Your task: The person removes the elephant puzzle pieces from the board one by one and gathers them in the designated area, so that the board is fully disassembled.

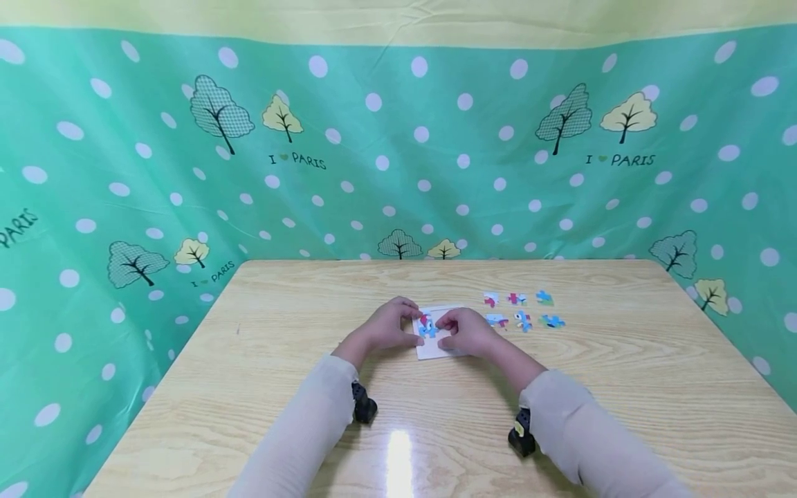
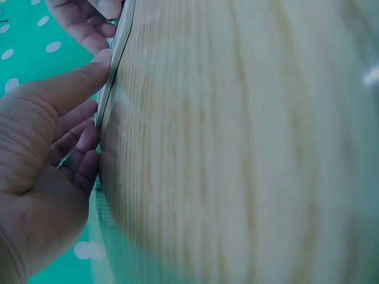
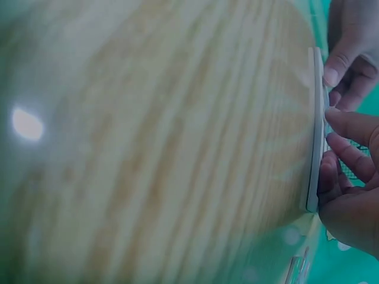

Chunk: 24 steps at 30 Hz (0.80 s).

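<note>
A white puzzle board [image 1: 429, 352] lies on the table, with a joined patch of blue and red puzzle pieces [image 1: 427, 326] at its left side. My left hand [image 1: 394, 324] holds the board's left edge, thumb at the near part and fingers farther back. In the left wrist view, the thumb [image 2: 98, 65] touches the rim. My right hand [image 1: 467, 332] rests over the board's right half, bent fingertips and thumb beside the patch. The right wrist view shows its fingers [image 3: 349, 155] against the board; whether they pinch a piece is hidden.
Several loose puzzle pieces lie in two rows right of the board, including a blue and green piece [image 1: 551, 321] and a red and white piece [image 1: 490, 299]. The wooden table [image 1: 280, 318] ends at a green dotted curtain [image 1: 349, 173].
</note>
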{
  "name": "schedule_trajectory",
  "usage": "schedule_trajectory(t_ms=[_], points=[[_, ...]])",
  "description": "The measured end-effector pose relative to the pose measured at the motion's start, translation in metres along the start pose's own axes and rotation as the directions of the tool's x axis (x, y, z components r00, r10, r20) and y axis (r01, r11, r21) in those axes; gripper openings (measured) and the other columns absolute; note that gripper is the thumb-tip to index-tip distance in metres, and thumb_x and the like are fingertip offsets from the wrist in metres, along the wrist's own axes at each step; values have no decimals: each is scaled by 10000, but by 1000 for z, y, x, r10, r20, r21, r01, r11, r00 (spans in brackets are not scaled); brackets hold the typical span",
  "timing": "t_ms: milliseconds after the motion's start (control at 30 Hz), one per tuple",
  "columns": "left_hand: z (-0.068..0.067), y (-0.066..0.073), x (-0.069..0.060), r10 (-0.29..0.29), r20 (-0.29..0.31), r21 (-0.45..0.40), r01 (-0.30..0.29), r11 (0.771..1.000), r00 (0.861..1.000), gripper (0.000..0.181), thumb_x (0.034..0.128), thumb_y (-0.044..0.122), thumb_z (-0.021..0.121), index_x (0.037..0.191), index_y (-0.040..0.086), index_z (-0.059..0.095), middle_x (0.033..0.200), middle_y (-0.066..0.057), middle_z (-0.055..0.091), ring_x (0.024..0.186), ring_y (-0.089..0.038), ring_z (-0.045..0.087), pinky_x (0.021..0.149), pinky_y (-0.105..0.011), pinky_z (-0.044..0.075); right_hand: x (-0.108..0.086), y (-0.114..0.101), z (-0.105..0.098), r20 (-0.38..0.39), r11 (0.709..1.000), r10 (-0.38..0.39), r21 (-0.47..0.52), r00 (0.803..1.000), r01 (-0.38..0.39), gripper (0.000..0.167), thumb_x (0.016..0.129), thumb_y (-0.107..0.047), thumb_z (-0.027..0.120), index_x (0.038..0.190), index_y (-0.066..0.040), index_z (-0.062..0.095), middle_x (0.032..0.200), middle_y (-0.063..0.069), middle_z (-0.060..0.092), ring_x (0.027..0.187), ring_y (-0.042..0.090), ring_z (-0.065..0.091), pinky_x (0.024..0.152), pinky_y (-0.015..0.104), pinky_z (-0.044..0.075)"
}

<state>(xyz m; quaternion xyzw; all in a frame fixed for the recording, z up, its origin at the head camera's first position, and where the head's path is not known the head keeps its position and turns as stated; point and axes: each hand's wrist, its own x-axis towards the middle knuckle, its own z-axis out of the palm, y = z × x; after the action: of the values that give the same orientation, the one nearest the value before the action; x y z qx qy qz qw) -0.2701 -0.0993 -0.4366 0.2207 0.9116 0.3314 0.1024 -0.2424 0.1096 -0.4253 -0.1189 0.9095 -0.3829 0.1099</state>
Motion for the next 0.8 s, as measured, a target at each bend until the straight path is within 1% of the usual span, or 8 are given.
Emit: schedule_trajectory(t_ms=[100, 233, 367, 500, 600, 800], points=[[0, 2, 2, -3, -7, 44, 3, 999, 1000, 588, 755, 288, 858, 1253, 55, 649, 1308, -49, 554, 1263, -246, 479, 1103, -377, 343, 1, -1, 3, -14, 1000, 2, -27, 1000, -2, 269, 801, -53, 781, 1057, -40, 702, 917, 36, 599, 834, 177, 517, 780, 319, 479], [-3, 5, 3, 0, 3, 92, 0, 996, 1000, 616, 731, 312, 872, 1246, 51, 655, 1301, -53, 588, 1262, -246, 494, 1097, -375, 353, 2, -2, 5, -26, 999, 11, -33, 1000, -12, 235, 808, -59, 782, 1026, -54, 696, 907, 32, 588, 842, 174, 518, 789, 321, 479], [-6, 8, 3, 4, 15, 109, -6, 994, 1000, 650, 703, 328, 888, 1245, 53, 658, 1297, -44, 591, 1256, -243, 499, 1092, -368, 361, 3, -2, 6, -40, 999, 12, -29, 999, -13, 200, 809, -64, 782, 984, -60, 686, 894, 40, 580, 831, 179, 515, 778, 321, 476], [-6, 6, 4, 28, 24, 127, -31, 991, 999, 667, 671, 370, 899, 1229, 81, 675, 1281, -25, 584, 1233, -231, 504, 1083, -364, 369, 3, -2, 7, -51, 1000, 4, -28, 999, -5, 176, 801, -60, 785, 945, -59, 684, 872, 37, 581, 814, 178, 512, 768, 319, 475], [-6, 4, 4, 45, 31, 126, -49, 991, 998, 656, 663, 379, 902, 1217, 101, 687, 1268, -17, 582, 1218, -224, 504, 1082, -366, 367, 4, -2, 8, -59, 1000, 3, -24, 998, -4, 162, 799, -58, 786, 928, -61, 688, 861, 31, 585, 810, 172, 515, 777, 315, 475], [-6, 2, 5, 52, 40, 119, -57, 991, 998, 670, 658, 376, 904, 1224, 94, 682, 1262, -15, 572, 1209, -223, 504, 1079, -364, 368, 4, -4, 9, -76, 999, -23, -45, 997, 19, 131, 805, -35, 764, 917, -44, 697, 850, 33, 595, 808, 166, 530, 778, 322, 482]])
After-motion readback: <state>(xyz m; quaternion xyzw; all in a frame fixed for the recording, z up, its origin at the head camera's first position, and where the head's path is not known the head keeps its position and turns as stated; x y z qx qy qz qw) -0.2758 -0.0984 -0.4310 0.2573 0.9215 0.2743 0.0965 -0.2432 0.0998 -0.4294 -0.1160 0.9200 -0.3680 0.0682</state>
